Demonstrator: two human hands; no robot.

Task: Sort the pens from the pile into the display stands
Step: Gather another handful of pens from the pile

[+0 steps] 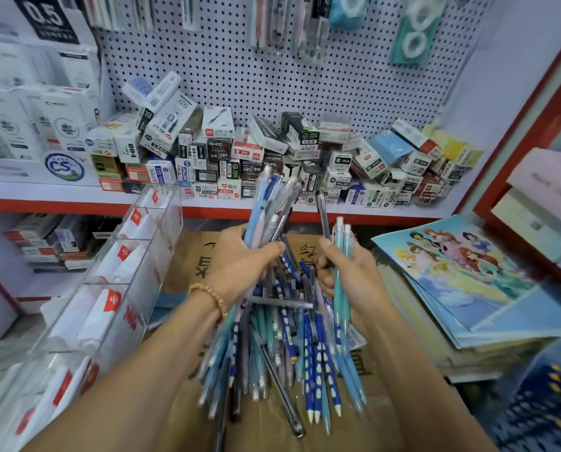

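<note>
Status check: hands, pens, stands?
Left hand grips mixed pen bundle. Right hand holds teal pens. Pile remains on cardboard. Clear stand left, unobstructed.

Bright, even indoor light, cool white cast, no hard shadows. Wide-angle warp: white perforated pegboard wall [305, 76] and red-edged white shelf [77, 200] bow at the edges. Corners soft. Motion blur on loose pile of blue and teal pens [285, 347]. Faint glare on clear acrylic display stand [148, 243].

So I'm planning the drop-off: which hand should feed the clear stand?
Probably the left hand: it grips a bunch of pens beside the clear stand. The right hand is farther away.
</note>
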